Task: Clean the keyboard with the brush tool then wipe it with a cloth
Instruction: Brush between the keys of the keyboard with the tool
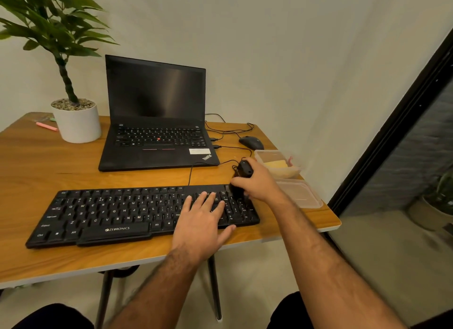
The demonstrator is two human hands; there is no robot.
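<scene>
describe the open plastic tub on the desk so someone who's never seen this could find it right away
Start at the open black laptop on the wooden desk and move right, past the black mouse. The clear plastic tub sits by the desk's right edge. Unlike the flat clear lid beside it, it holds something yellow.

We log a black keyboard (137,212) with white legends; black brush tool (244,172); black laptop (157,122) (red pointing nub); wood-grain orange-brown table (49,166); white pot (78,122), green leaves; yellow cloth (278,165); pink marker (46,126).
</scene>
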